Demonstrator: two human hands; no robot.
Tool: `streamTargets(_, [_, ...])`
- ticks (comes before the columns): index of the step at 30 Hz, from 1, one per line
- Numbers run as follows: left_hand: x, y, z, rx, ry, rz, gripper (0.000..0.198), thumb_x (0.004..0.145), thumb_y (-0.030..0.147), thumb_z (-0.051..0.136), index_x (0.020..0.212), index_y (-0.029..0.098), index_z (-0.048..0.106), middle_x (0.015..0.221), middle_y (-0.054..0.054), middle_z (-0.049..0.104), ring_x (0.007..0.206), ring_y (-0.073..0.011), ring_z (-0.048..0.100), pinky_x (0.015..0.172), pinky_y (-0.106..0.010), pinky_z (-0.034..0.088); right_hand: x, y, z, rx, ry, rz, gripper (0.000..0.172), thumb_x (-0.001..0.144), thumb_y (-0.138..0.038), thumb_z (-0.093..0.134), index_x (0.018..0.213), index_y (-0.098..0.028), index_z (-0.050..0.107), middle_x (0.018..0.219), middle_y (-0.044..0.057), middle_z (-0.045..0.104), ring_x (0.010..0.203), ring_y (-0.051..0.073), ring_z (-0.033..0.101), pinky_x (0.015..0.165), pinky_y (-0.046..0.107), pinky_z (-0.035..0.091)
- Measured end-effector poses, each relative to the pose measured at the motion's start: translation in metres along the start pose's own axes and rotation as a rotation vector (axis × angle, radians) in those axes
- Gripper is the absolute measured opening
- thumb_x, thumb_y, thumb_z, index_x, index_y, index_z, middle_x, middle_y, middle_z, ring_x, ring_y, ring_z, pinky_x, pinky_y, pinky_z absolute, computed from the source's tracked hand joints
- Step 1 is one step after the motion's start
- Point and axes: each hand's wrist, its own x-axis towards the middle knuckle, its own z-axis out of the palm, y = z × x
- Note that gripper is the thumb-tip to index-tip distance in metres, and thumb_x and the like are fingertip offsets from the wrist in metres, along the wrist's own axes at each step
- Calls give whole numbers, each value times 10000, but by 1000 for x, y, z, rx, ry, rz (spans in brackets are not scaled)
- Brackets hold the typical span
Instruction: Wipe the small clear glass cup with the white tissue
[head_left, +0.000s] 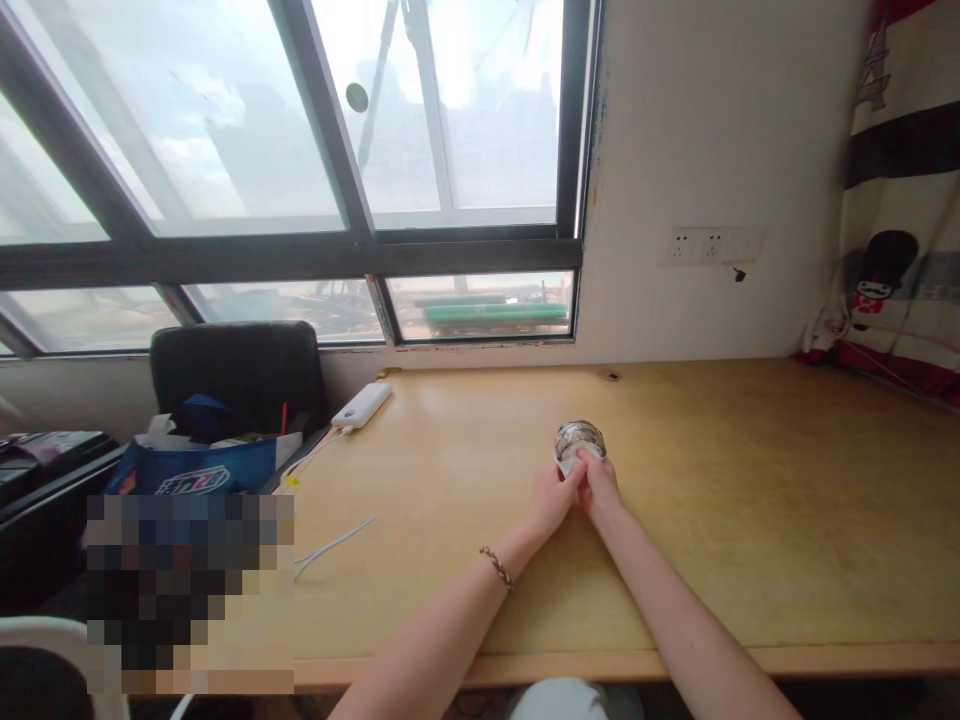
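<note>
Over the middle of the table, my left hand [555,498] and my right hand [598,482] meet, thumbs close together. Between them is a small round shiny object [580,433], silvery with dark brown streaks; its exact kind is too small to make out. A piece of white tissue or thin cloth [571,458] lies against its near side, under my fingers. Both hands are closed around the object and the white piece. Most of my fingertips are hidden behind them. A braided bracelet [497,568] circles my left wrist.
The yellow wooden table [750,500] reaches to the wall. On its left edge lies a white power bank [362,405] with a cable; a loose white cable [334,545] lies nearer. Left of the table stand a black chair [236,365] and a blue bag [202,468].
</note>
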Motion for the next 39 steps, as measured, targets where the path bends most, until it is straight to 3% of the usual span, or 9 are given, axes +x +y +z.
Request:
streamTargets(4, [-1,1,-1,-135,36,-48,440,745,520,397,638,130,570,403,23,437,449,-111,460,452,-203,344,-6,4,3,-111,-52,-1,67,590,-216,515,620,-161,540,469,-40,544,417,104,513,387,197,403])
streamTargets(10, [6,-6,-4,-284,107,-109,376,745,480,409,605,146,515,404,25,433,366,-93,418,374,-200,314,-11,5,5,-343,-193,44,263,677,-425,452,689,-171,518,462,-29,505,333,109,423,286,216,298])
streamTargets(14, [16,-19,-7,-414,68,-201,326,731,413,420,534,155,450,389,37,397,301,-75,365,317,-196,266,-11,-1,5,-620,-174,-276,292,669,-404,501,842,-169,512,692,18,598,582,149,552,499,243,437])
streamTargets(17, [21,-26,-9,-475,19,-235,290,713,387,432,549,150,463,399,39,405,295,-69,356,306,-190,255,-10,-7,4,-831,-162,-499,309,677,-373,505,912,-173,489,845,45,602,755,167,561,665,266,438])
streamTargets(22, [24,-29,-11,-466,-20,-191,220,687,330,454,614,134,519,422,29,442,325,-73,383,321,-184,284,-12,-11,0,-1087,-120,-649,260,666,-376,501,816,-164,502,731,44,595,658,169,546,605,258,414])
streamTargets(30, [21,-24,-21,-82,77,-41,195,707,262,422,599,135,521,423,23,444,374,-91,429,380,-185,330,-19,-17,-1,-1276,-81,-704,270,644,-435,516,729,-179,503,644,28,593,571,146,531,523,221,369])
streamTargets(35, [18,-16,-36,350,202,177,189,764,262,428,899,169,522,729,-35,602,630,-132,551,558,-203,393,-21,-18,0,-1419,-31,-764,293,660,-474,503,687,-182,509,620,37,597,540,146,529,511,224,339])
streamTargets(39, [16,-10,-44,651,178,268,188,814,300,388,888,169,501,783,-62,589,689,-150,547,602,-222,387,-24,-21,0,-1461,-26,-765,320,675,-502,484,638,-185,513,555,31,586,495,143,520,492,227,319])
